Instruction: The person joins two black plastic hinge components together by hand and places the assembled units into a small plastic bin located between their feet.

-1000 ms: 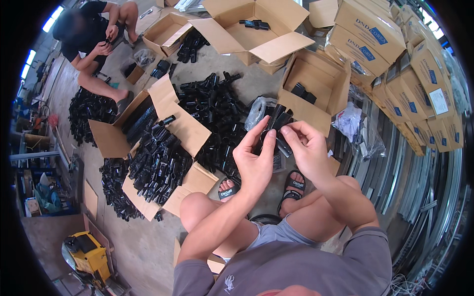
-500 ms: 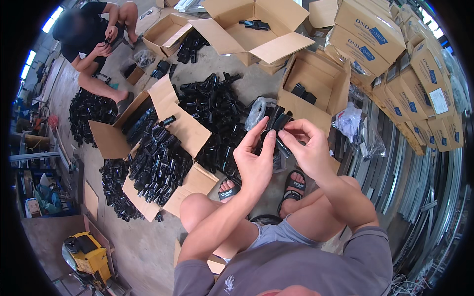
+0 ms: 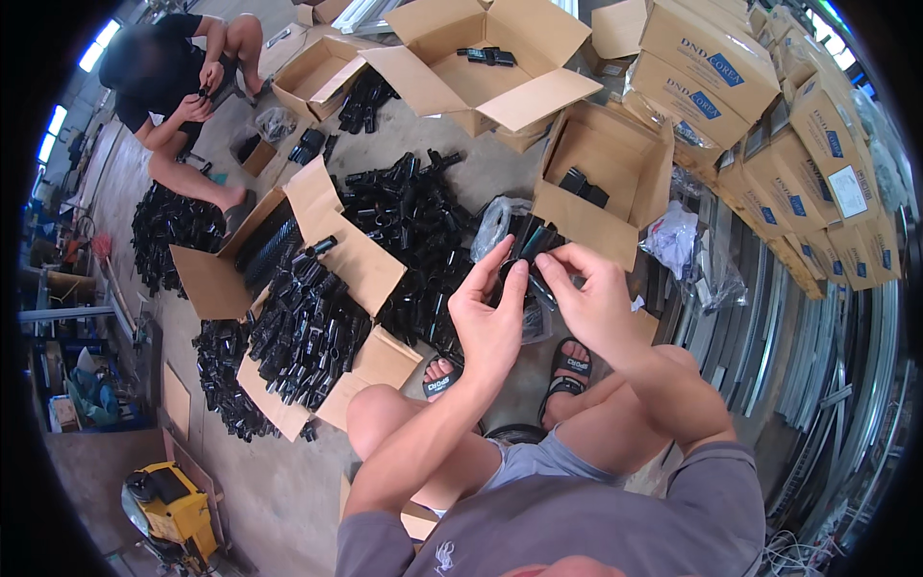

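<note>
A black, glossy part with tube-like sections is held up in front of me between both hands. My left hand pinches it from the left, thumb pointing up along it. My right hand grips its right side, with thumb and forefinger pressed on it. The fingers behind the part are mostly hidden, and I cannot make out whether it is one piece or more. Just beyond the hands is a clear plastic bag. A big heap of similar black parts lies on the floor, ahead and to the left.
An open carton with a few black parts stands ahead right, and a larger one farther off. Another carton overflows with black parts at left. Stacked boxes and metal profiles line the right. A co-worker sits far left.
My hands and the black part have shifted slightly to the left, and the right fingers have moved a little along it. The co-worker's hands have shifted slightly.
</note>
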A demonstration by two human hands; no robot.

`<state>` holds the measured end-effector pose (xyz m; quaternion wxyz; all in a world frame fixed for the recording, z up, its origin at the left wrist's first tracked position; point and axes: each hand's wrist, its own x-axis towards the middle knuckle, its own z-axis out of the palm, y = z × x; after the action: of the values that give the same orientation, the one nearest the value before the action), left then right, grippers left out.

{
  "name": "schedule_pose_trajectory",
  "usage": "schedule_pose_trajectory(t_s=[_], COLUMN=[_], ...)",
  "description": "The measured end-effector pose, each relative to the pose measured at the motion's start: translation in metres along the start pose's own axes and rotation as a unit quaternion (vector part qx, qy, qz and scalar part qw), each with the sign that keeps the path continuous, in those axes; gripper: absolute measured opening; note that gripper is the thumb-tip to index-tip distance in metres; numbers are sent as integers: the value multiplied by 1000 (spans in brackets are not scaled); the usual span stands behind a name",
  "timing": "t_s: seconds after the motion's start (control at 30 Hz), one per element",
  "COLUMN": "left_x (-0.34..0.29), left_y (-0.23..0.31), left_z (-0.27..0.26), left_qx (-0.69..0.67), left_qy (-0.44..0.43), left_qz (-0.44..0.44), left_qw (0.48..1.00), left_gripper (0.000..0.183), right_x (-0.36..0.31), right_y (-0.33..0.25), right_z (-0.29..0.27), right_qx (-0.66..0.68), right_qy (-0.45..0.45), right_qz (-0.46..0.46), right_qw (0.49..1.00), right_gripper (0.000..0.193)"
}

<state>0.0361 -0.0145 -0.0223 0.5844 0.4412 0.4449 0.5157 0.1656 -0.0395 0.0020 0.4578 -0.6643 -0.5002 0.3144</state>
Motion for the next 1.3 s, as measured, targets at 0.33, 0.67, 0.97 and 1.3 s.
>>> schedule_pose_trajectory(t_s=[0.33, 0.67, 0.97, 1.3], left_x=[0, -2, -1, -6], left_y=[0, -2, 10, -1], left_z=[-3, -3, -10, -21], left_qx=[0, -8, -99, 110], left_qy=[-2, -78, -232, -332], left_qz=[1, -35, -218, -273], left_qw=[1000, 996, 943, 896], left_gripper=[35, 37, 80, 51], right_x=[3, 11, 17, 21], right_y=[5, 2, 17, 40], right_z=[-2, -6, -19, -18], right_qx=[14, 36, 68, 32], right_qy=[-13, 28, -9, -102], right_qz=[-20, 24, 78, 140], right_qw=[1000, 999, 995, 984], right_gripper=[24, 42, 53, 60])
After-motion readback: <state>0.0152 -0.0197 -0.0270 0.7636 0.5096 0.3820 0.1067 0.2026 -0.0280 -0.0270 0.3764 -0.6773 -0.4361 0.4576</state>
